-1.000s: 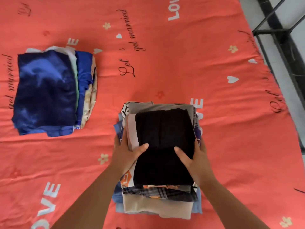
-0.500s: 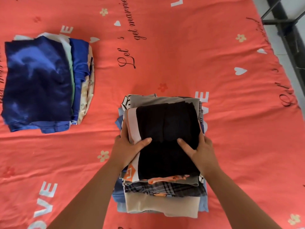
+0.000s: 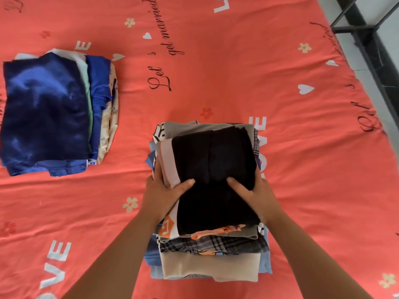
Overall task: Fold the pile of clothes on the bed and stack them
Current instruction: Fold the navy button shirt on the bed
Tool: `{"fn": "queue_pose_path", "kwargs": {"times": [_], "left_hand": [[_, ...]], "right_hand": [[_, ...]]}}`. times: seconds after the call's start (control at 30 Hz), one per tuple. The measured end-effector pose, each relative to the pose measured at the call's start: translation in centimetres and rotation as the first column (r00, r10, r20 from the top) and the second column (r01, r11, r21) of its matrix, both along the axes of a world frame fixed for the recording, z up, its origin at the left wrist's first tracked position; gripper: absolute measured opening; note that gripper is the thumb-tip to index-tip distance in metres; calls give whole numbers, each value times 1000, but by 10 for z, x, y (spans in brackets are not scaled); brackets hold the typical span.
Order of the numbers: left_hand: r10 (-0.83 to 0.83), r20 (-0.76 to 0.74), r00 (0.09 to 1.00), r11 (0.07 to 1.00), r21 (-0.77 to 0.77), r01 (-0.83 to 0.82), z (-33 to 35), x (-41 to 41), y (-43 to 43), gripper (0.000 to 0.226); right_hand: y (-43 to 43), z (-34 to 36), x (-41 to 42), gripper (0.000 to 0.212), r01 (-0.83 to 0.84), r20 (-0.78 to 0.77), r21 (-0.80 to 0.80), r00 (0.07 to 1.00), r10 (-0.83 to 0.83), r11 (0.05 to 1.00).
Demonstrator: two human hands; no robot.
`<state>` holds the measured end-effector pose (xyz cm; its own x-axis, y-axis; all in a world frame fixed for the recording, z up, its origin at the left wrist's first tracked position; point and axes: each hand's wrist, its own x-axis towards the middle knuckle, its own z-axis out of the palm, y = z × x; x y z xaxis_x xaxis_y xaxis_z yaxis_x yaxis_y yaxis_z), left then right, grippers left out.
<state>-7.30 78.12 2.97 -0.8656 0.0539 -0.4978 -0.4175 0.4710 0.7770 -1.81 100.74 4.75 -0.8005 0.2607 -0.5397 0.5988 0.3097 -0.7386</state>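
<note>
Coral sheet covers the bed, and on it the near stack sits where it did half a second ago, straight ahead of the person. Both hands keep the same grip: the left hand and right hand clamp its upper layers from either side, thumbs laid flat on the black top piece, fingers curled down the sides and mostly hidden. Only the view has drifted a little. Two stacks lie on the sheet, well apart. The near one shows at least six layers: black, orange print, grey, plaid, beige and pale blue. The blue stack, far left, shows about four. One dark rail runs along the right edge.
</note>
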Motion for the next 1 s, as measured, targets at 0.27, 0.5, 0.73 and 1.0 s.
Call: {"fn": "queue_pose_path", "kwargs": {"times": [0.27, 0.5, 0.73, 1.0], "left_hand": [[48, -178, 983, 999, 28, -43, 30, 16, 12, 106], [34, -227, 973, 999, -15, -38, 66, 21, 22, 107], [1, -297, 955, 1000, 30, 8, 114, 14, 53, 106], [-15, -343, 939, 998, 50, 34, 144, -13, 145, 107]], "right_hand": [[-4, 19, 3, 93, 52, -127, -113, 990, -67, 992], [-3, 53, 9, 81, 145, -130, -154, 978, -166, 977], [29, 114, 6, 82, 162, -182, -91, 967, -176, 983], [119, 161, -16, 66, 150, -228, -14, 962, -150, 989]]}}
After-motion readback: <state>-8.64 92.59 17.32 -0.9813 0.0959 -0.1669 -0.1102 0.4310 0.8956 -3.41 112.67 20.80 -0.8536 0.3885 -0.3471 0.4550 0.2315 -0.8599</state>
